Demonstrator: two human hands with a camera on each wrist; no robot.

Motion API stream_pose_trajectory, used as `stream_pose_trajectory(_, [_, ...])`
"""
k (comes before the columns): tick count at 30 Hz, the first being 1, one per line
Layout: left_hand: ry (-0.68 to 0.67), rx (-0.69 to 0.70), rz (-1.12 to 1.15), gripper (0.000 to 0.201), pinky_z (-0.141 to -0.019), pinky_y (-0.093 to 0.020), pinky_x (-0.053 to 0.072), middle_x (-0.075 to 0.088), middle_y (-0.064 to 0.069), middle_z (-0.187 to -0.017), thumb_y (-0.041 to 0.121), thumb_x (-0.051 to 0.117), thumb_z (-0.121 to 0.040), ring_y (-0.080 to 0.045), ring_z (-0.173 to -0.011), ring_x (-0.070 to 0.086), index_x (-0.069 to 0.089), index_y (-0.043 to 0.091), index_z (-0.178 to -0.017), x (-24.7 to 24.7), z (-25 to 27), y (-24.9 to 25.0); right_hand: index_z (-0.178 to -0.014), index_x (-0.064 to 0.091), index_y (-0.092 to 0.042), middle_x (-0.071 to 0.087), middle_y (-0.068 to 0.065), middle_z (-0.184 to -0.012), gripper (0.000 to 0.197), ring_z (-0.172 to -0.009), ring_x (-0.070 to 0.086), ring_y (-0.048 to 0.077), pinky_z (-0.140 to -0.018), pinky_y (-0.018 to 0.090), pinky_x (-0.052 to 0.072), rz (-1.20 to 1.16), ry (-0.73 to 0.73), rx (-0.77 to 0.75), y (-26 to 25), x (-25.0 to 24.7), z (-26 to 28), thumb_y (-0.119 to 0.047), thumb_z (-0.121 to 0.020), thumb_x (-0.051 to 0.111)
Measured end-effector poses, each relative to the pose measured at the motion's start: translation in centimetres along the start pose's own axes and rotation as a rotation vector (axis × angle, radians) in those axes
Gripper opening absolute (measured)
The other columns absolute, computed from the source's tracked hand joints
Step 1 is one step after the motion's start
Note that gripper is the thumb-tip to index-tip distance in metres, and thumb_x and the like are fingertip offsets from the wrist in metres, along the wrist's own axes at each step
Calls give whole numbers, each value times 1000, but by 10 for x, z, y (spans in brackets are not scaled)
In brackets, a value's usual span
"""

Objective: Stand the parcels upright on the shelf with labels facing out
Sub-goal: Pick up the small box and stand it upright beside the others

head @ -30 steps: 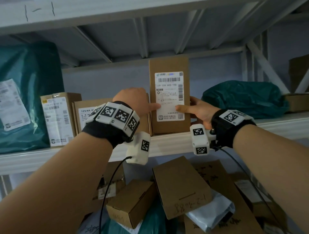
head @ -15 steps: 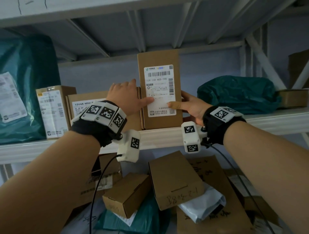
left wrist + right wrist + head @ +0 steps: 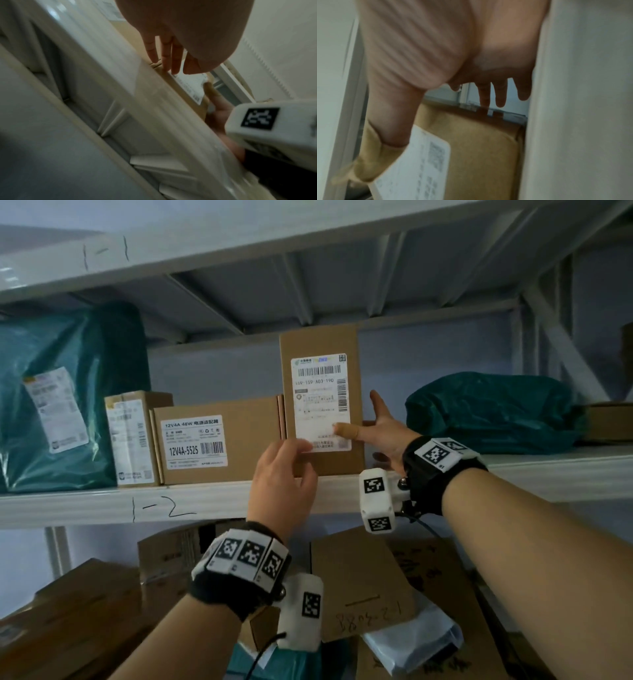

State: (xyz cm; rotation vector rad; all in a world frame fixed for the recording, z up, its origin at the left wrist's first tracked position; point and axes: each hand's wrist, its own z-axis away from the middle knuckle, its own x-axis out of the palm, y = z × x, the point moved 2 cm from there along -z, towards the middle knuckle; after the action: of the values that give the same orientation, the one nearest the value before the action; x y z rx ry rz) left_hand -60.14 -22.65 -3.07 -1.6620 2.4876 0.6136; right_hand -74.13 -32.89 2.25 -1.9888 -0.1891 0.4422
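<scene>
A tall brown parcel point(image 3: 322, 344) stands upright on the white shelf point(image 3: 85, 505), its white label point(image 3: 320, 392) facing out. My left hand point(image 3: 286, 467) is low at the parcel's front left corner, its straight fingers point(image 3: 164, 56) touching the carton by the shelf edge. My right hand point(image 3: 382, 429) braces the parcel's right side. The thumb point(image 3: 397, 121) lies flat on the label and the fingers point(image 3: 500, 97) reach straight along the side. Neither hand curls round the parcel point(image 3: 479, 148).
Left of it stand a wide carton marked 12V4A point(image 3: 219, 443), a small labelled box point(image 3: 133, 436) and a teal bag point(image 3: 58, 395). Another teal bag point(image 3: 493, 409) lies to the right. Below the shelf is a pile of cartons point(image 3: 359, 577) and a white mailer point(image 3: 411, 642).
My left hand has dropped from the parcel's left side to its lower front corner. The right hand keeps its thumb on the label. The parcel stays upright.
</scene>
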Motion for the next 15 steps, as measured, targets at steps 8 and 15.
stream_pose_trajectory(8, [-106,97,-114,37,-86,-24,40,63,-6,-100,23,41,-79,-24,-91,59,65,7,-102,14,36,-12,-151,0,-31,28,6,-156,102,-138,37,25,-107,40,31,26,87,-29,-4,1,9,-46,-78,69])
stream_pose_trajectory(15, [-124,172,-103,41,-84,-23,44,64,-3,-101,19,40,-78,-21,-88,60,67,11,-108,9,35,-23,-147,27,-31,61,7,-129,81,-111,58,19,-106,46,33,-16,107,20,-3,3,9,-31,-80,72])
